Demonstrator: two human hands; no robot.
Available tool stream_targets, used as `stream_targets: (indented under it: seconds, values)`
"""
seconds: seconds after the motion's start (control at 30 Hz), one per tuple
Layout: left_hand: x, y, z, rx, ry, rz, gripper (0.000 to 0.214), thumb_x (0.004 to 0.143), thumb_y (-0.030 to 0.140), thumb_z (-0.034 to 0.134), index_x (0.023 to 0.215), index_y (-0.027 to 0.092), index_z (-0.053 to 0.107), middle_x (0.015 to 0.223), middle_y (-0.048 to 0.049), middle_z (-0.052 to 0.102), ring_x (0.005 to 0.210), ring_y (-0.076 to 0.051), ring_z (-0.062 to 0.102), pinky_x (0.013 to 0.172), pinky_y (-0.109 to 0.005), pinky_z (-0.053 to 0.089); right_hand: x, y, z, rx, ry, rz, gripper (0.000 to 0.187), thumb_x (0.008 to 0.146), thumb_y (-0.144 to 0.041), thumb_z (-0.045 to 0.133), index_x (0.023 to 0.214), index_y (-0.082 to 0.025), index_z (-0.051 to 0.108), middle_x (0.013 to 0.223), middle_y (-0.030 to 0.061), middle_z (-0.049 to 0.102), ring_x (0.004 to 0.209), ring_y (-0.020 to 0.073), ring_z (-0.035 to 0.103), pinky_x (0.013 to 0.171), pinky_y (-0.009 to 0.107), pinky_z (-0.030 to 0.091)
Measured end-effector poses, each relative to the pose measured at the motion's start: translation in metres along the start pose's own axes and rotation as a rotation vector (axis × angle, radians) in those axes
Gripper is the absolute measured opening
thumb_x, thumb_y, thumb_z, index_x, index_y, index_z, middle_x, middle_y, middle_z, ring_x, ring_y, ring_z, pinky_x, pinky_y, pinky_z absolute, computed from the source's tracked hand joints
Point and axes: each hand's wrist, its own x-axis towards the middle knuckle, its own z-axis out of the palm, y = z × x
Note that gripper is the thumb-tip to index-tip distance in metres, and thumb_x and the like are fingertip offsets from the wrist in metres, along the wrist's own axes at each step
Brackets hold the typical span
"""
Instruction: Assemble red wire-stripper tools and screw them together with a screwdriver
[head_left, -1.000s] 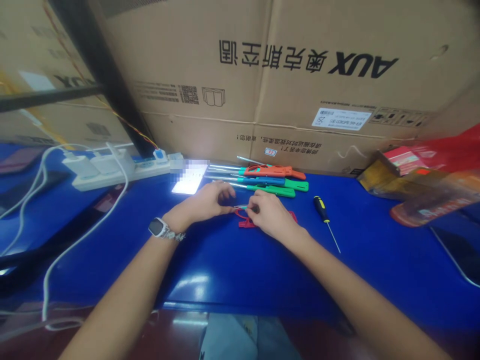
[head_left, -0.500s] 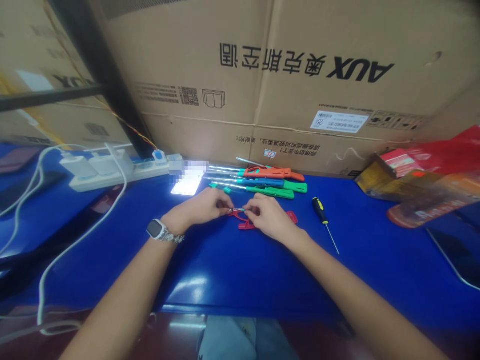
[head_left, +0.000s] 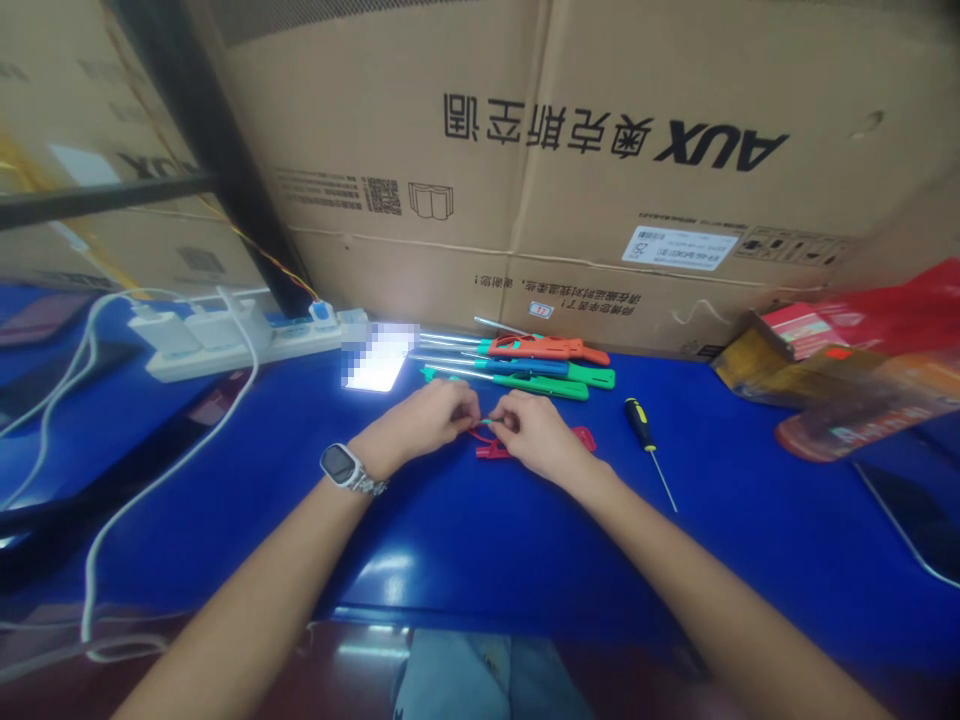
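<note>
My left hand (head_left: 439, 412), below a wrist with a watch, is closed in a pinch. Whatever its fingertips hold is hidden by the fingers. Facing it, a narrow gap away, my right hand (head_left: 529, 425) pinches a small teal part (head_left: 487, 422) between thumb and forefinger. Under both hands lies a red plastic lighter casing (head_left: 491, 452), partly covered by my right hand. Just behind the hands rest several long-necked gas lighters with metal tubes, among them a green lighter (head_left: 551, 387) and an orange lighter (head_left: 540, 347).
A black-and-yellow screwdriver (head_left: 641, 425) lies right of my right hand. A lit phone screen (head_left: 379, 365) and a white power strip (head_left: 176, 362) with cables stand at back left. A large cardboard box (head_left: 570, 200) walls off the back; red packaging (head_left: 892, 310) sits far right.
My left hand has shifted slightly right, closer to my right hand. The thin silvery piece seen between the fingertips is now mostly hidden. My right hand has barely moved.
</note>
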Motion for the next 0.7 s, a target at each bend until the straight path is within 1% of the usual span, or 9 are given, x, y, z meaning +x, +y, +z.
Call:
stream_targets:
  seconds: [0.1,0.2,0.27,0.37,0.43,0.53,0.6,0.7]
  values:
    - [-0.001,0.000,0.000,0.034,0.002,0.023,0.013,0.088,0.014,0.056,0.081,0.018,0.067,0.081,-0.0032,0.066,0.074,-0.016,0.060,0.071,-0.026,0.044,0.000,-0.001,-0.001,0.022,-0.018,0.026,0.009,0.084,-0.013,0.066,0.077,-0.019,0.063,0.064,-0.0039,0.054,0.059,0.0115,0.046,0.058,0.025,0.028]
    - [-0.002,0.006,-0.001,0.094,-0.005,-0.001,0.014,0.087,0.014,0.054,0.080,0.019,0.066,0.084,-0.0035,0.065,0.074,-0.016,0.060,0.070,-0.027,0.044,0.000,-0.001,-0.001,0.030,-0.020,0.034,0.011,0.084,-0.013,0.066,0.075,-0.019,0.061,0.061,-0.0049,0.053,0.056,0.0106,0.044,0.056,0.025,0.026]
    - [-0.003,0.015,-0.003,0.186,-0.024,-0.006,0.015,0.086,0.013,0.054,0.079,0.018,0.066,0.086,-0.0047,0.065,0.076,-0.018,0.061,0.070,-0.029,0.044,-0.001,-0.001,0.000,0.024,-0.004,0.026,0.012,0.083,-0.012,0.067,0.074,-0.019,0.062,0.061,-0.0045,0.054,0.057,0.0107,0.046,0.056,0.024,0.026]
    - [-0.006,0.029,-0.007,0.377,-0.056,0.027,0.017,0.084,0.011,0.054,0.075,0.017,0.068,0.088,-0.0077,0.065,0.082,-0.022,0.062,0.075,-0.035,0.045,-0.002,-0.001,0.001,0.025,0.010,0.019,0.012,0.083,-0.011,0.065,0.074,-0.019,0.064,0.063,-0.0032,0.058,0.059,0.0114,0.050,0.057,0.024,0.028]
    - [-0.007,0.034,-0.009,0.438,-0.065,0.045,0.018,0.083,0.012,0.055,0.073,0.017,0.069,0.088,-0.0084,0.065,0.084,-0.023,0.062,0.077,-0.036,0.045,-0.003,-0.002,0.000,0.032,0.012,0.025,0.012,0.084,-0.011,0.064,0.074,-0.019,0.065,0.063,-0.0027,0.059,0.058,0.0117,0.051,0.057,0.024,0.029]
    - [-0.007,0.034,-0.009,0.432,-0.045,0.059,0.017,0.085,0.021,0.060,0.074,0.018,0.072,0.087,-0.0074,0.066,0.083,-0.023,0.062,0.078,-0.036,0.046,-0.003,-0.003,0.000,0.037,0.013,0.045,0.012,0.084,-0.013,0.065,0.074,-0.019,0.066,0.062,-0.0026,0.060,0.057,0.0117,0.051,0.057,0.024,0.030]
    - [-0.006,0.029,-0.008,0.414,-0.018,0.066,0.014,0.086,0.026,0.064,0.080,0.018,0.073,0.088,-0.0067,0.066,0.083,-0.022,0.062,0.078,-0.036,0.046,-0.003,-0.004,0.000,0.039,0.005,0.066,0.011,0.084,-0.013,0.065,0.075,-0.019,0.067,0.060,-0.0031,0.059,0.055,0.0115,0.049,0.056,0.024,0.029]
    - [-0.004,0.021,-0.004,0.358,0.020,0.060,0.013,0.087,0.024,0.064,0.094,0.019,0.074,0.095,-0.0064,0.066,0.085,-0.021,0.063,0.075,-0.032,0.046,-0.003,-0.004,0.001,0.038,-0.005,0.088,0.009,0.083,-0.012,0.066,0.077,-0.019,0.066,0.058,-0.0041,0.058,0.054,0.0114,0.049,0.056,0.024,0.029]
